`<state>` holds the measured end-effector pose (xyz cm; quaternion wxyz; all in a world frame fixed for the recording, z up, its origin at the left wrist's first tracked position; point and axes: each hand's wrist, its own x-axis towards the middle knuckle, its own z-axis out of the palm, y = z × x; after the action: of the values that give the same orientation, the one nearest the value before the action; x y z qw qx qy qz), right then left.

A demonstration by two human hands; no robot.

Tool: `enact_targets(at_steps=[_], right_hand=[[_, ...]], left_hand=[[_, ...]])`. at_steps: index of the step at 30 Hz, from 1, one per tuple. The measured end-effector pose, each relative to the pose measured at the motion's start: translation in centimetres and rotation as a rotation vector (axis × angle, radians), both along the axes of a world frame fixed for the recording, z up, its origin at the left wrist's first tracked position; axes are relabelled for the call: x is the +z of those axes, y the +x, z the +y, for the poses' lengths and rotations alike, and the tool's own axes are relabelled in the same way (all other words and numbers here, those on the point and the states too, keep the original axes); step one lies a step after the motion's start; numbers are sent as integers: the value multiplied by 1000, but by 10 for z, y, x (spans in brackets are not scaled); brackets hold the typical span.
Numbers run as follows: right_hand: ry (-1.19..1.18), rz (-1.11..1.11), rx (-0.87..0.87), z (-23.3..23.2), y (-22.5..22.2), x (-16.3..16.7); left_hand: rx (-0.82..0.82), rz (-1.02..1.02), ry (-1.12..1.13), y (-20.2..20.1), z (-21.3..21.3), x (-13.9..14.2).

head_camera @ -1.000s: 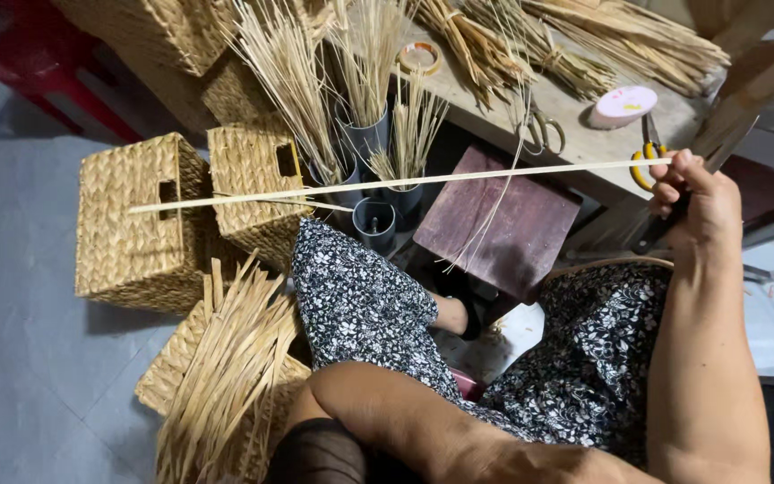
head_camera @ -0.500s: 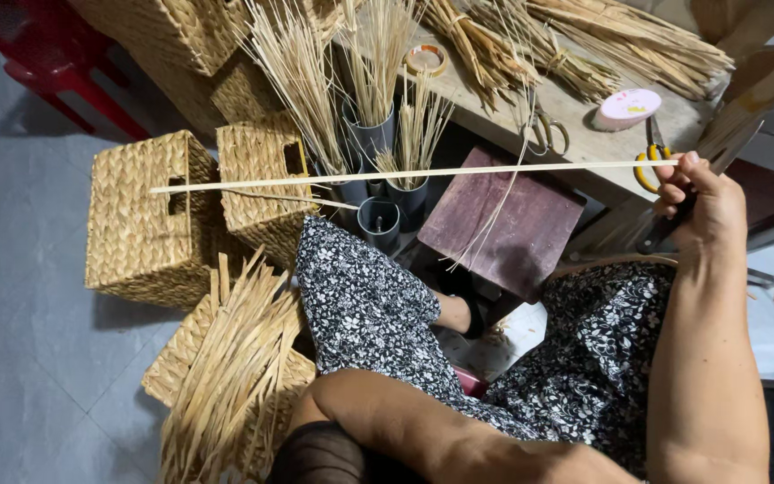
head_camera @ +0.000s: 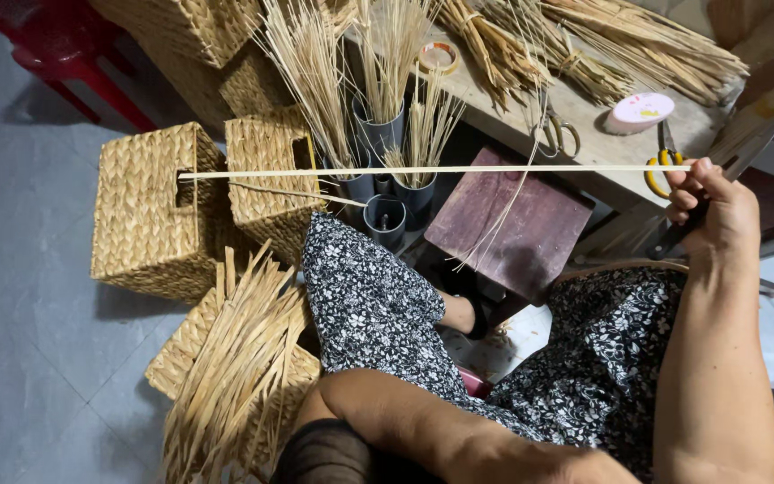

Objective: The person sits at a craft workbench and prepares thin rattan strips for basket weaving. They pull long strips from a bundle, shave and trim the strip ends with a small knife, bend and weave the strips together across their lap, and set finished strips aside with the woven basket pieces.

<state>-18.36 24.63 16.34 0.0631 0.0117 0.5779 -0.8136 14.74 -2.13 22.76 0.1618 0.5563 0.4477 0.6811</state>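
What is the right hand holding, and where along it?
The right hand pinches a long thin cane strip at its right end, along with a dark knife-like tool.

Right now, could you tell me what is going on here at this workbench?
A seated person holds a long pale straight reed strip level in the right hand, together with a dark-handled blade. The strip reaches across to the square woven straw baskets on the grey floor. The left hand is out of view; only the forearm crosses the lap. Yellow-handled scissors and bundled straw lie on the wooden table.
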Motion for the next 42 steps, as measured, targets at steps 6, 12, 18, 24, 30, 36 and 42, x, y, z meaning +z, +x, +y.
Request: enact_targets(at_steps=[6, 12, 18, 24, 30, 36, 42], right_hand=[[-54, -29, 12, -3, 4, 4], [-122, 24, 56, -35, 69, 42], [-85, 157, 16, -85, 173, 70], [-172, 234, 81, -100, 227, 84], [-240, 234, 289, -96, 253, 101], [-73, 299, 336, -85, 292, 120], [-273, 264, 443, -80, 295, 96]], left_hand=[[431, 284, 20, -15, -31, 45], [1389, 581, -282, -68, -38, 85], [1577, 692, -476, -91, -28, 75], [1380, 403, -459, -76, -28, 68], [1175, 145, -383, -55, -50, 82], [1150, 179, -367, -43, -58, 95], [1121, 203, -385, -42, -55, 95]])
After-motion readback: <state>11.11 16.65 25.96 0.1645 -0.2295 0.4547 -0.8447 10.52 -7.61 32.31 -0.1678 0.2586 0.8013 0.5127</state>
